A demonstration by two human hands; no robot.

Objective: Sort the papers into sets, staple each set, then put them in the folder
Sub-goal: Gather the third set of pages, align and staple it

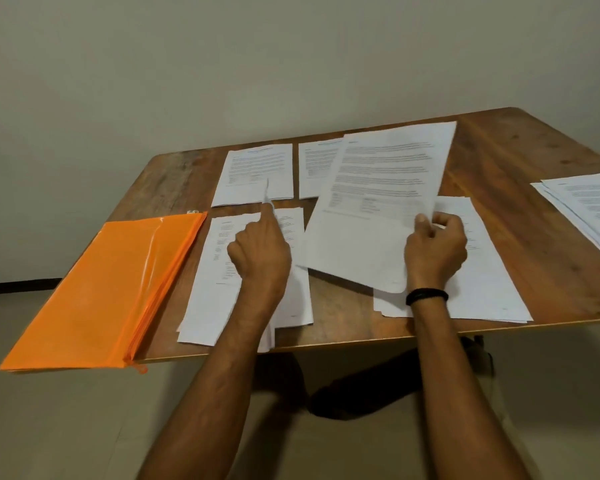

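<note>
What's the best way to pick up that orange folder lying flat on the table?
Pinch its near left corner, coming from the left: the orange folder lies flat, but that part seems to overhang the table edge, so fingers can slip beneath.

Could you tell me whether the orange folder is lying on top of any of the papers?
No, the orange folder lies at the left end of the table, beside the paper piles with bare wood between them.
</note>
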